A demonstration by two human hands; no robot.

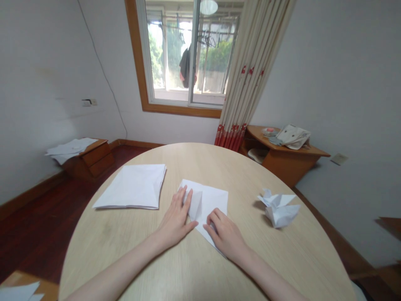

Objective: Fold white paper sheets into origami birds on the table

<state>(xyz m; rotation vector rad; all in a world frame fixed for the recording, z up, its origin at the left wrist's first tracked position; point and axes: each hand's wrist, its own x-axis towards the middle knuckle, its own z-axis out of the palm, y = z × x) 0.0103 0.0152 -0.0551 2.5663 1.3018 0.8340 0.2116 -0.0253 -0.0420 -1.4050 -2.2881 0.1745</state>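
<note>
"Where's the folded paper (216, 196)?"

"Under left hand (176, 214) and right hand (226, 230), long axis far-left to near-right."

"Grips?"

"Left spread on the left flap (195, 204); right curled over the near-right side, whether pinching I can't tell."

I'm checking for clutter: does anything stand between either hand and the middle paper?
Nothing visible: the left hand and right hand are both on the middle paper. The white stack lies apart to the left, the folded figure to the right.
</note>
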